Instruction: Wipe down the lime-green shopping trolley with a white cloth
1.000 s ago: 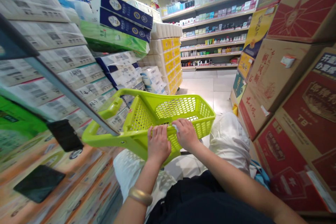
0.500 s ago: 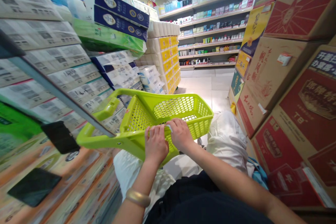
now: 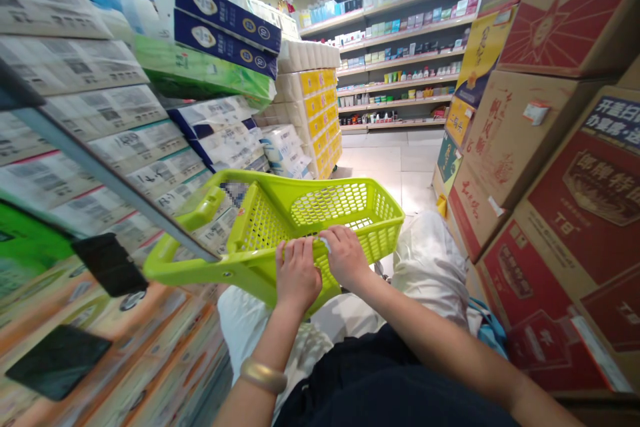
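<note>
While its rim (image 3: 320,181) is smooth, the plastic basket (image 3: 283,203) is perforated.

An upright lime-green perforated plastic basket (image 3: 263,277) is held at its near rim, where a small white wad (image 3: 325,243) is pinched.

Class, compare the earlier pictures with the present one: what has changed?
Very little: the whole scene drifted slightly left in the picture. Nothing was visibly grasped or released. The left hand and right hand stayed at the green basket's near rim.
</note>
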`<state>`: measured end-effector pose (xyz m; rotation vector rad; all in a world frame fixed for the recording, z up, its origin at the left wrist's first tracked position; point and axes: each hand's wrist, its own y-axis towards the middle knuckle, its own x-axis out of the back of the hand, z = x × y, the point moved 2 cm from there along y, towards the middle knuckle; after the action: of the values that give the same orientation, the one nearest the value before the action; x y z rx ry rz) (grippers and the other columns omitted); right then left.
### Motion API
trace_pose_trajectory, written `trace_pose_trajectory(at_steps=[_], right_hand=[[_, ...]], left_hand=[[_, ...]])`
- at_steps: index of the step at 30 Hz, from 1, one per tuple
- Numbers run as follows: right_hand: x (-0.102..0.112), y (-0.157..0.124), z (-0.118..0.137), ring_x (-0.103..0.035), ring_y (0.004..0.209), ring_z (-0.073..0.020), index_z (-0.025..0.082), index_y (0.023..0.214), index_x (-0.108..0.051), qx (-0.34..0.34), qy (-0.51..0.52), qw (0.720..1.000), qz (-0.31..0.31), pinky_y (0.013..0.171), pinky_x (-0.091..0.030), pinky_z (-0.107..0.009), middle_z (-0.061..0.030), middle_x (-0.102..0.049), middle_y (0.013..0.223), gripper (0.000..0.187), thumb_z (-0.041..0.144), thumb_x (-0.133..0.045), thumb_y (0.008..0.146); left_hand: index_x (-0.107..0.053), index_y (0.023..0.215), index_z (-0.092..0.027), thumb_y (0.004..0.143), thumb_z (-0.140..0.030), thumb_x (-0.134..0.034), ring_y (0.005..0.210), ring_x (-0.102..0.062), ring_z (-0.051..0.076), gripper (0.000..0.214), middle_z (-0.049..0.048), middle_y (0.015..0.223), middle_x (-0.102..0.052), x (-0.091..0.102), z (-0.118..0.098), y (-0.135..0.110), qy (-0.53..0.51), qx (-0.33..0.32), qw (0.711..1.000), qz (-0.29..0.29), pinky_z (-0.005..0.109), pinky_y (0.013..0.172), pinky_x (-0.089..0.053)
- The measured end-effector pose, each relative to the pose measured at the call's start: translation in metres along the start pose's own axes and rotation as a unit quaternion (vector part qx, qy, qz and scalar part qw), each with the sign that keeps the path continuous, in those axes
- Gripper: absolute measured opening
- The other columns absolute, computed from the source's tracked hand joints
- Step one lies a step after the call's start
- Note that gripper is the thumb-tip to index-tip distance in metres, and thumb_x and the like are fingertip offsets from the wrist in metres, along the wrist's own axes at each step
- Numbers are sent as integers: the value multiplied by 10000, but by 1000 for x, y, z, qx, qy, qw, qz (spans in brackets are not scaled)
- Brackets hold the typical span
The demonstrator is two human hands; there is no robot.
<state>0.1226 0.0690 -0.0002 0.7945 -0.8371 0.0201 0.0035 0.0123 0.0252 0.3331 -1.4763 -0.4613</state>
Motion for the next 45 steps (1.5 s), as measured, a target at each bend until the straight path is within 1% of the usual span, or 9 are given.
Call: trace_pose_trajectory(at_steps=[3, 11, 15, 21, 24, 29, 36, 41, 45], right_hand=[[1, 0, -2, -513, 1055, -226, 193, 1135, -622, 17, 6, 1000, 10, 959, -415, -351, -96, -613, 1122, 379, 42, -496, 811], [22, -2, -53, -514, 1021, -236, 188, 1091, -637, -56, -40, 998, 5, 956, -405, -369, -96, -617, 1066, 402, 9, -489, 762], [13, 5, -38, -509, 1012, -239, 177, 1072, -640, -56, -25, 998, 1, 958, -402, -378, -100, -616, 1043, 379, 15, -479, 770], [-7, 17, -3, -519, 1035, -223, 193, 1106, -626, 18, 36, 999, 21, 952, -416, -351, -87, -622, 1094, 362, 52, -478, 807], [-1, 17, -27, -519, 1037, -231, 193, 1111, -621, 12, 33, 999, 21, 949, -416, -368, -91, -621, 1096, 385, 49, -482, 782], [9, 17, -67, -512, 1047, -252, 169, 1103, -620, -72, -4, 997, -22, 965, -388, -410, -107, -616, 1057, 421, 21, -463, 741], [-9, 39, -17, -504, 1004, -230, 170, 1120, -619, 12, 92, 994, 56, 930, -417, -382, -92, -617, 1047, 427, 28, -463, 749], [-3, 48, -22, -511, 965, -232, 173, 1127, -610, 37, 120, 984, 127, 885, -442, -384, -92, -620, 1051, 452, 27, -483, 719], [-1, 50, -27, -511, 963, -234, 166, 1138, -603, 51, 136, 980, 138, 883, -451, -391, -93, -621, 1038, 488, 9, -461, 699]], left_hand=[[-518, 1262, -146, 715, -128, -518, 1181, -493, 282, 548, 126, 1164, -621, 1, 1, 0, 3, -11, 1000, 3, 456, 1136, -225], [-520, 1265, -143, 725, -133, -517, 1181, -491, 274, 540, 115, 1157, -624, -4, 3, 7, -6, -18, 1000, 4, 444, 1133, -212], [-527, 1257, -147, 717, -122, -517, 1166, -501, 278, 541, 117, 1152, -629, -9, 2, 12, -13, -7, 1000, 3, 452, 1123, -217], [-543, 1232, -132, 724, -126, -518, 1138, -517, 280, 508, 122, 1116, -644, -14, 4, 16, -5, 3, 1000, -12, 442, 1112, -224], [-551, 1220, -148, 721, -108, -516, 1123, -525, 271, 502, 106, 1099, -651, -17, 6, 19, -3, 8, 1000, -14, 435, 1108, -230], [-564, 1202, -158, 724, -99, -511, 1110, -528, 267, 485, 96, 1087, -656, -22, 8, 26, -7, 25, 1000, -16, 434, 1104, -229], [-574, 1187, -176, 727, -90, -497, 1094, -534, 260, 474, 95, 1064, -660, -26, 8, 32, -11, 62, 998, -13, 432, 1091, -239], [-574, 1165, -183, 741, -72, -476, 1068, -543, 235, 449, 78, 1032, -670, -24, 10, 34, -31, 75, 997, -15, 413, 1069, -261], [-583, 1143, -194, 750, -71, -468, 1055, -547, 226, 427, 70, 1012, -677, -25, 8, 36, -54, 101, 993, -17, 402, 1054, -273]])
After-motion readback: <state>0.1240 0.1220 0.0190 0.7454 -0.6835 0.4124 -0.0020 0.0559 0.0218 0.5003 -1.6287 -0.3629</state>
